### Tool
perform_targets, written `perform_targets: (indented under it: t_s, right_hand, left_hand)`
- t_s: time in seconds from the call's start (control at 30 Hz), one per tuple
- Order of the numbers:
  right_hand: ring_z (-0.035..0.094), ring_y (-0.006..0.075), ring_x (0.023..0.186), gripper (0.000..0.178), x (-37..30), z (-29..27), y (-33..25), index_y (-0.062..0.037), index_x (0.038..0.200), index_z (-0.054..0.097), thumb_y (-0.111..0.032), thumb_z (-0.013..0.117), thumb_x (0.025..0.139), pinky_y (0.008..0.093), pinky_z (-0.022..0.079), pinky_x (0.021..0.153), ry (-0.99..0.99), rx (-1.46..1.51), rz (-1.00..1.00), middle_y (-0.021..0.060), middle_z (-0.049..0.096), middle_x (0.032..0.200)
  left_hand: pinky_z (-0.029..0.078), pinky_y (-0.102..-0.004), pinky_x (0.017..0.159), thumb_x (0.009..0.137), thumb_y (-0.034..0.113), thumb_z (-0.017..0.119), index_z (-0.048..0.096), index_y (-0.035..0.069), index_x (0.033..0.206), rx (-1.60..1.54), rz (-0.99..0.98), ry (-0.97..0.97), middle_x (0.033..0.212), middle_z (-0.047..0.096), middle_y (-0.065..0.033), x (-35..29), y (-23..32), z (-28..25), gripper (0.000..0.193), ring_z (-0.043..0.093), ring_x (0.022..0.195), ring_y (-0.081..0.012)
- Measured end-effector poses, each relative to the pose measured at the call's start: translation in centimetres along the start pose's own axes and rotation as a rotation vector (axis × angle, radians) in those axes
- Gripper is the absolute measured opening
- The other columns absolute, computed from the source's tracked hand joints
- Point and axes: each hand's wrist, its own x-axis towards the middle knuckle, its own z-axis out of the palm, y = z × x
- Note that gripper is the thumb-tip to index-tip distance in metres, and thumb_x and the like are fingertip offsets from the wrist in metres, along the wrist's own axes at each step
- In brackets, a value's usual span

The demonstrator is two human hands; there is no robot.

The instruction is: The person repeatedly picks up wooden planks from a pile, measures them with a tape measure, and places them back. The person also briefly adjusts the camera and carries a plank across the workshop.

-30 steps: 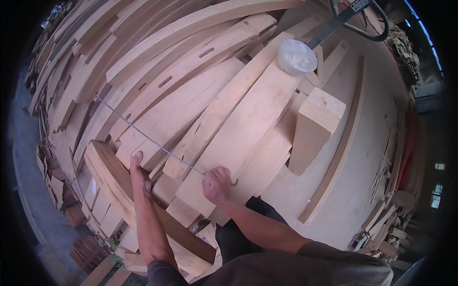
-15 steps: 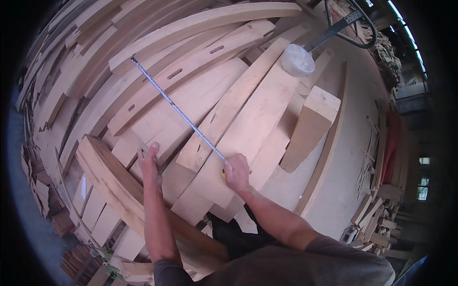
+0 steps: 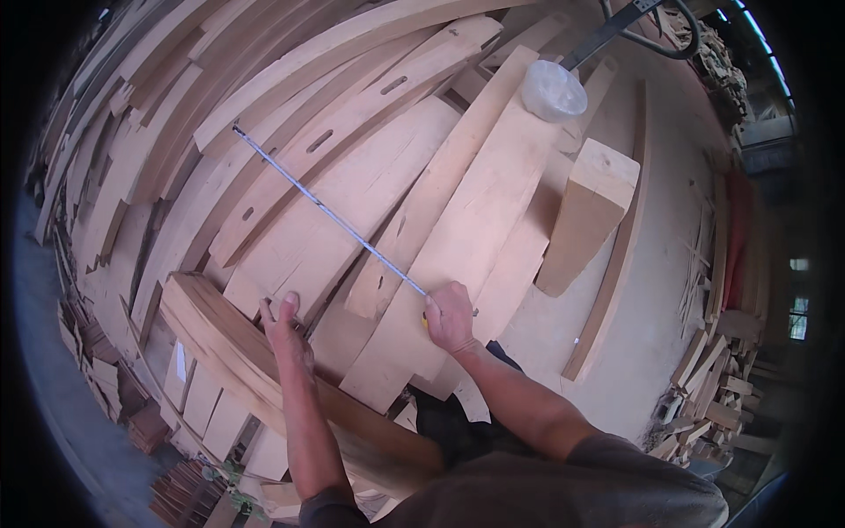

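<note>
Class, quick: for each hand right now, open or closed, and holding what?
Left hand: open, holding nothing visible.
Right hand: closed around a tape measure.

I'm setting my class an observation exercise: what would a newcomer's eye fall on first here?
Probably the thin, pale measuring tape, stretched diagonally over the timbers from the right hand toward the upper left. Next might come the round, translucent tub on the far end of a broad plank, right of centre, and the chunky wooden block below and right of it.
</note>
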Motion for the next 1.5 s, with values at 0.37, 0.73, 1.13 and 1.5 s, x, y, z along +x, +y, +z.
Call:
perform_targets:
  t_s: [0.37,0.73,1.13,1.5]
  right_hand:
    - [0.052,0.0330,0.073,0.003,-0.4,0.7,0.6,-0.0059,0.078,0.061,-0.006,0.060,0.082,0.0442,0.041,0.071,-0.001,0.004,-0.072,0.0112,0.055,0.073]
    - [0.052,0.0312,0.070,0.010,0.2,0.3,0.3,-0.0054,0.076,0.060,-0.005,0.057,0.085,0.0431,0.042,0.068,0.031,-0.006,-0.065,0.0088,0.057,0.071]
    - [0.052,0.0305,0.072,0.007,-0.5,1.1,0.8,-0.0070,0.075,0.061,-0.004,0.060,0.081,0.0418,0.042,0.070,0.015,0.008,-0.039,0.0091,0.059,0.073]
    - [0.052,0.0328,0.075,0.008,-0.2,0.7,1.4,-0.0068,0.076,0.059,-0.009,0.057,0.083,0.0442,0.041,0.072,0.037,-0.026,-0.058,0.0107,0.059,0.076]
  left_hand:
    - [0.017,-0.0549,0.116,0.070,0.034,0.083,0.004,0.004,0.159,-0.131,0.038,-0.093,0.157,0.024,-0.0245,0.6,-4.9,-2.1,0.123,0.027,0.143,-0.0361]
    - [0.022,-0.0508,0.115,0.074,0.037,0.081,0.006,0.004,0.159,-0.084,0.064,-0.108,0.157,0.028,-0.0186,1.4,-4.9,-3.5,0.118,0.031,0.143,-0.0338]
    - [0.026,-0.0554,0.113,0.073,0.040,0.079,0.004,0.002,0.159,0.008,0.077,-0.114,0.159,0.022,-0.0195,-1.8,-1.7,-5.5,0.120,0.030,0.144,-0.0331]
    - [0.043,-0.0486,0.106,0.078,0.038,0.074,0.034,0.005,0.150,0.100,0.144,0.189,0.143,0.048,-0.0145,-18.2,10.7,-20.1,0.089,0.051,0.130,-0.0303]
